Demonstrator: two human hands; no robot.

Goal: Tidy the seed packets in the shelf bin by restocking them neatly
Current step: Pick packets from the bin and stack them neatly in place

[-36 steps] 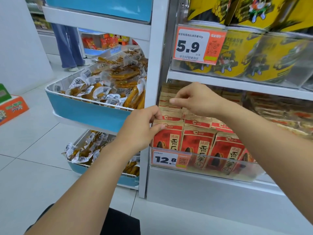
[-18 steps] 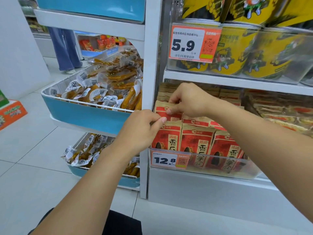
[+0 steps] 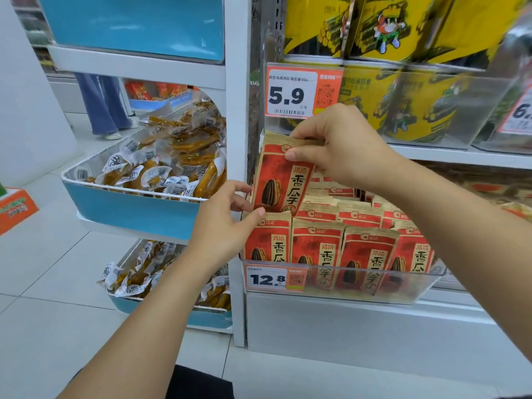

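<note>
Red and tan sunflower seed packets stand in rows inside a clear plastic shelf bin (image 3: 403,286). My right hand (image 3: 342,148) pinches the top edge of one raised seed packet (image 3: 280,182), lifted above the left rear of the rows. My left hand (image 3: 227,223) is at the bin's left end, thumb on the top of the front-left packet (image 3: 269,240) and fingers against the raised packet's lower left edge. Further packets lie behind in the row (image 3: 359,217).
An orange 12.8 price tag (image 3: 273,279) sits on the bin front. Above, a shelf holds yellow snack bags (image 3: 374,102) behind a 5.9 tag (image 3: 302,93). Left of the white upright (image 3: 239,139), blue bins (image 3: 129,208) hold wrapped snacks. A person's legs (image 3: 103,105) stand far back.
My right hand has pulled one seed packet up out of the rows, so its whole front now shows. My left hand moved up slightly to the packet's lower edge.
</note>
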